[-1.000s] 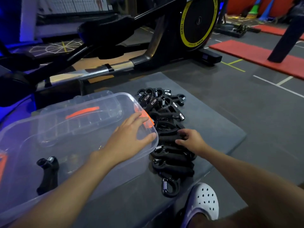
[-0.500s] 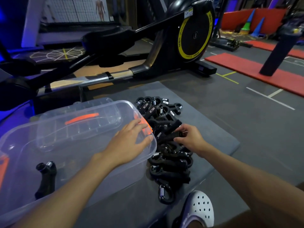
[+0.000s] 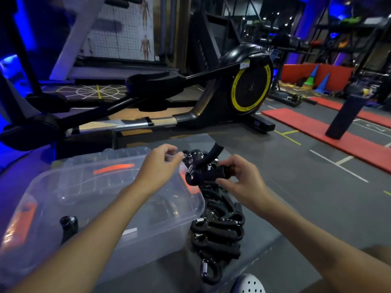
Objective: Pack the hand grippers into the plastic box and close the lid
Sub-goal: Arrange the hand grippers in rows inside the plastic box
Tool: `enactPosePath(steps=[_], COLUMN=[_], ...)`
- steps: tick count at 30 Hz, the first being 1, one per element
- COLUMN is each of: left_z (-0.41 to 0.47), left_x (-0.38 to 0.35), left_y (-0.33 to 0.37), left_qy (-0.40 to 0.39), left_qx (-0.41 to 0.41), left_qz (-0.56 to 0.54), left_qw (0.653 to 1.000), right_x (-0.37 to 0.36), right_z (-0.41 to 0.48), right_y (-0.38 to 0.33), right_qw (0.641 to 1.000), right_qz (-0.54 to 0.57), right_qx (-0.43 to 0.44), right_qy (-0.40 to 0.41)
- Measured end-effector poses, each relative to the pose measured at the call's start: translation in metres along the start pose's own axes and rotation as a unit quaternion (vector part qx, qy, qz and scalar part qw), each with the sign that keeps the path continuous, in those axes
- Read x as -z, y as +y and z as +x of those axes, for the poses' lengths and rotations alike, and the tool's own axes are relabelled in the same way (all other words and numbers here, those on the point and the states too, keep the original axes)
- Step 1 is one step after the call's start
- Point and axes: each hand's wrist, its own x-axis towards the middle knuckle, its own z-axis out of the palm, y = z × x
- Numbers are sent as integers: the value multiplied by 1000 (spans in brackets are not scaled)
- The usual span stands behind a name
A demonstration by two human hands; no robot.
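Head view: one hand gripper point(image 3: 219, 172) is clamped by the right hand's point(image 3: 243, 179) fingers above the pile point(image 3: 218, 229) beside the plastic box point(image 3: 101, 199), the left hand's point(image 3: 157, 168) fingers being loosely curled, empty.

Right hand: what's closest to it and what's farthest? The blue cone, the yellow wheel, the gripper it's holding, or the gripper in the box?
1. Held hand gripper: in the right hand itself.
2. Lone gripper: inside the plastic box, near left.
3. Yellow wheel: ahead, on the exercise machine.
4. Blue cone: far back right.
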Motion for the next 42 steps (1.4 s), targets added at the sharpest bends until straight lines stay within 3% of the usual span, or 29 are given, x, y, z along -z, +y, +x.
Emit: enactPosePath(steps=[11,17,22,28,34,37,42], left_z=[-24,-33,-41,-46,-52,-55,-69], left_x=[72,106,124,141,160,168,178], left_y=[-34,-58,-71,-74,-92,-112,-151], left_qy=[37,86,78,81,93,109,141], left_qx=[107,87,36,2,22,46,96], left_qz=[-58,-78,-71,-72,-86,-50,129], left_qw=[992,989,994,994,992,992,977], right_x=[-75,-101,-127,-166,-200,-221,-266], right_z=[-6,9,28,39,51,50,43], right_y=[-56,-74,-84,-92,-99,-92,-60], right_qw=[984,952,916,896,877,873,848], right_qz=[16,145,156,142,124,125,88], right_qx=[110,2,-63,-34,-19,-38,-87], right_qy=[-140,-269,-365,-420,-464,-470,-515])
